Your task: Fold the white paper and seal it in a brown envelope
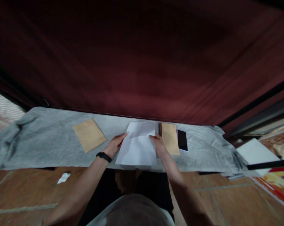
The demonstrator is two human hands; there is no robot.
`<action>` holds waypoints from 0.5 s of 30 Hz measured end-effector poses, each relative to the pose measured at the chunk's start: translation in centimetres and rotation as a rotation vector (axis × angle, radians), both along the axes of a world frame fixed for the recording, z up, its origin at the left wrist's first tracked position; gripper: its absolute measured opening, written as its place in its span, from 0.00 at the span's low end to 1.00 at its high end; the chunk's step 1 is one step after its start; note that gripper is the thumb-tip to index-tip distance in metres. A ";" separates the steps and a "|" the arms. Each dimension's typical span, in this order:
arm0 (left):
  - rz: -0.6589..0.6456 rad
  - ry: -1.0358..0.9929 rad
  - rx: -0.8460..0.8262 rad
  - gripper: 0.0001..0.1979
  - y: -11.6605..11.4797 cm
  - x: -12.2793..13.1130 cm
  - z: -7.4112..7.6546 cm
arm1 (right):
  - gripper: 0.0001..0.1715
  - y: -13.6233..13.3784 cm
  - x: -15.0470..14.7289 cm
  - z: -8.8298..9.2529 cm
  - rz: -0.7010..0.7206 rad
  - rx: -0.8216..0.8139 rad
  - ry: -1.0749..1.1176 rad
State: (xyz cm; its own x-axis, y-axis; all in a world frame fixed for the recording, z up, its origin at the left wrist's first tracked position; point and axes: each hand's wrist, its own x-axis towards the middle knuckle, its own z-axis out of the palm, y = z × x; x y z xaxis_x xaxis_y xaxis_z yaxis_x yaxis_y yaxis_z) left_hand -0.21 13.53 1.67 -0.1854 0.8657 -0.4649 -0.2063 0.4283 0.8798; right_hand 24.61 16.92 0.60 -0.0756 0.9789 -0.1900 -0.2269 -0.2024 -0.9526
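As the left hand (115, 143) and right hand (158, 142) pinch white paper (137, 149) near the counter's front edge (61, 164), open cloth (112, 125) separates it from the left envelope (89, 135), the paper's underside hidden.

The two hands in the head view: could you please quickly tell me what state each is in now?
Left hand: closed, holding the paper by its left edge.
Right hand: closed, holding its right edge.

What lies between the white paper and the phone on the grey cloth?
In the head view, a brown envelope lies between the paper and phone; the right hand overlaps its left edge.
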 end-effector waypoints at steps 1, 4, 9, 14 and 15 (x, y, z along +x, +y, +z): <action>0.007 -0.012 0.010 0.21 0.5 0.0 0.5 | 0.24 0.5 0.1 1.3 0.024 -0.013 0.035; 0.033 -0.026 0.061 0.21 2.2 -0.3 2.3 | 0.21 1.5 0.7 5.3 0.084 0.042 0.096; 0.045 -0.016 0.183 0.20 4.3 -1.4 6.6 | 0.17 2.8 2.2 9.0 0.120 0.144 0.116; -0.044 -0.020 0.517 0.19 4.3 -0.7 11.4 | 0.18 4.7 3.0 10.2 0.110 0.222 0.129; -0.047 0.010 0.554 0.18 4.1 -0.4 12.0 | 0.18 5.0 3.1 10.5 0.112 0.252 0.129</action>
State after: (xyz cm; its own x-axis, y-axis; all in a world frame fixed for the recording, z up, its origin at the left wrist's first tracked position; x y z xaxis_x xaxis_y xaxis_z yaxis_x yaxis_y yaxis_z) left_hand -0.61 17.61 13.70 -0.1433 0.9876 0.0636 -0.1886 -0.0904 0.9779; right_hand 27.76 21.92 11.12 -0.1931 0.9782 0.0764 -0.3393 0.0065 -0.9407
